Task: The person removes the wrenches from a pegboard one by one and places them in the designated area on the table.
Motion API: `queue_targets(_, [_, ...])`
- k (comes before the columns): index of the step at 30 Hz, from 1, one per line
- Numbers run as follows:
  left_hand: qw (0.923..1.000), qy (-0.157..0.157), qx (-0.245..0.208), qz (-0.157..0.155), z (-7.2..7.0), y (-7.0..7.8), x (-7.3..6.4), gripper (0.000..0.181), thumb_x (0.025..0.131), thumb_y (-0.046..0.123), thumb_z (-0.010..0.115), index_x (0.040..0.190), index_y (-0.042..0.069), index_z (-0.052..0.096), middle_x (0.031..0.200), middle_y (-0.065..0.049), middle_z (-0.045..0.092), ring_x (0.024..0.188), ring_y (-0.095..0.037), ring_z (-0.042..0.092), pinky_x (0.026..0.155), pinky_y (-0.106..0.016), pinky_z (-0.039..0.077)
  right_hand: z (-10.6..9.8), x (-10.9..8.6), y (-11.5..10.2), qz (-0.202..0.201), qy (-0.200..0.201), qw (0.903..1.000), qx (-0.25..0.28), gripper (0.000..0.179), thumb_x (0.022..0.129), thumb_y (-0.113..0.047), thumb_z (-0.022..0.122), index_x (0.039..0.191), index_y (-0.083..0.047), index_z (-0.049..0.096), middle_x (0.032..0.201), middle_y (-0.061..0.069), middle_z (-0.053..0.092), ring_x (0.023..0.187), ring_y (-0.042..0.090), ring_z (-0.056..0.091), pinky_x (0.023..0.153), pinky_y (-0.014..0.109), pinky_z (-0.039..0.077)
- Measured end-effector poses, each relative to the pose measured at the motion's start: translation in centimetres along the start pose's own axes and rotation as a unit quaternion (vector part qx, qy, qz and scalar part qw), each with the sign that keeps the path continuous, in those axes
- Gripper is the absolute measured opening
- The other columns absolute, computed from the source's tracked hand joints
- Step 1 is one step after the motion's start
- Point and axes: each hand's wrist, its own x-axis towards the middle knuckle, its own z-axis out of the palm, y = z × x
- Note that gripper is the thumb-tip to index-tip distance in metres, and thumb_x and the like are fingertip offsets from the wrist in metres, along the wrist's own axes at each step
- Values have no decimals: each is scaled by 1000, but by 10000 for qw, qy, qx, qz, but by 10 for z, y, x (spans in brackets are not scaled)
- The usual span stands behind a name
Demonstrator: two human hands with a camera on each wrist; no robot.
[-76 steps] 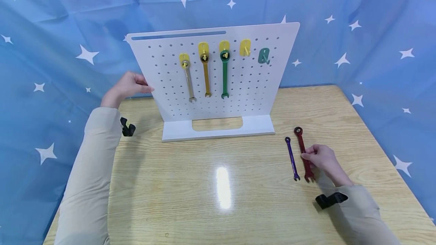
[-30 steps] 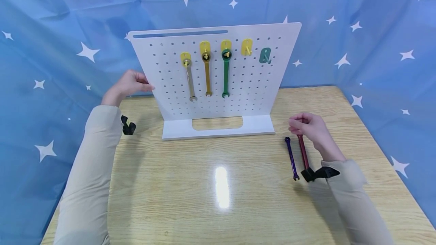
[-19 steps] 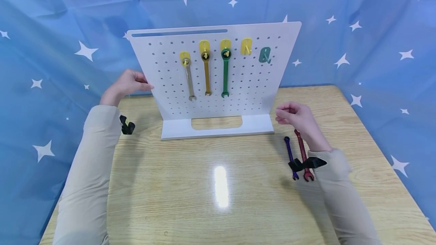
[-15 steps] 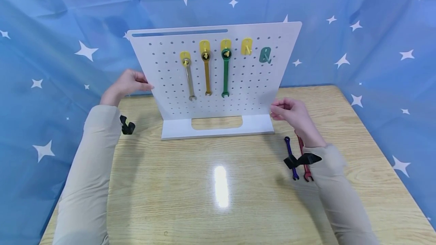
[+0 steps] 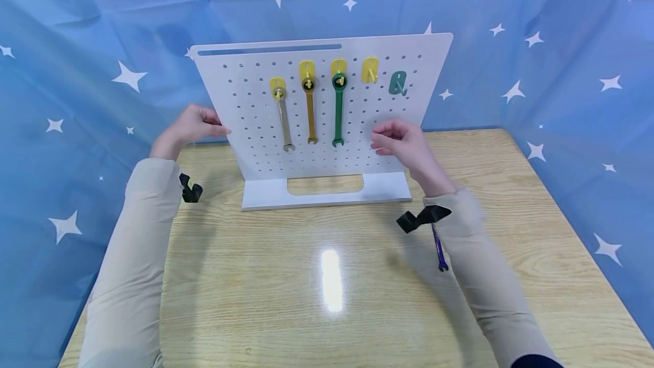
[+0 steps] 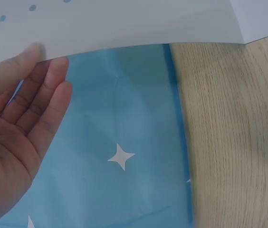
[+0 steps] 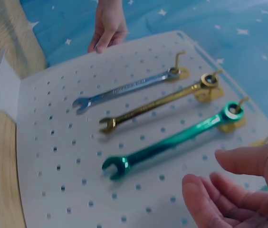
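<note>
My left hand [image 5: 189, 129] grips the left edge of a white pegboard [image 5: 368, 44], its thumb on the front and fingers behind, as the left wrist view shows. Before the board's lower right part is my right hand [image 5: 401, 143], holding nothing, thumb and fingers apart and loosely bent. Left of it a green wrench [image 5: 339, 112] hangs by its ring end from a yellow hook. A gold wrench [image 5: 310, 112] and a silver wrench [image 5: 284, 124] hang farther left. In the right wrist view, the right hand's fingertips [image 7: 196, 190] are near the green wrench.
A yellow hook [image 5: 370, 70] and a green hook [image 5: 397, 82] on the board's right side carry nothing. On the wooden table [image 5: 255, 277] lies a purple wrench [image 5: 440, 251], partly covered by my right arm. Starry blue cloth [image 5: 511, 44] hangs behind.
My right hand let go of the red wrench, leaving it on the table, then moved up and left to the pegboard. The arm now hides that wrench. My left hand stayed put.
</note>
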Motion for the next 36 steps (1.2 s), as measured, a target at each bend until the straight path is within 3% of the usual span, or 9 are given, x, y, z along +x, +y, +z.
queue_targets(9, [10000,28,-43,32,1,-2,0,22,87,16,68,94,-4,69,78,3,69,75,-7,61,71,-23,50,22,16,-18,-170,-146,9997,-81,33,92,-13,62,121,0,57,108,9,60,94,17,58,78,25,53])
queue_targets(18, [10000,40,-6,19,0,-2,0,22,88,15,67,95,-5,69,77,3,69,74,-6,60,71,-24,50,36,30,-21,-243,-137,9996,-18,34,92,-11,61,125,-4,56,119,13,58,104,20,56,88,31,50])
queue_targets(28, [9999,81,70,7,0,-1,0,22,88,14,66,96,-6,69,76,5,69,86,-22,62,73,-27,49,45,42,-20,-120,-94,9999,61,33,92,-9,61,124,-4,57,119,11,59,105,19,56,88,30,49])
queue_targets(36, [10000,32,-30,74,0,-2,0,22,88,16,68,95,-6,69,75,5,69,74,-8,61,69,-22,49,51,47,-18,0,-86,9998,154,30,92,-7,59,121,-2,58,115,11,58,102,19,56,87,30,49])
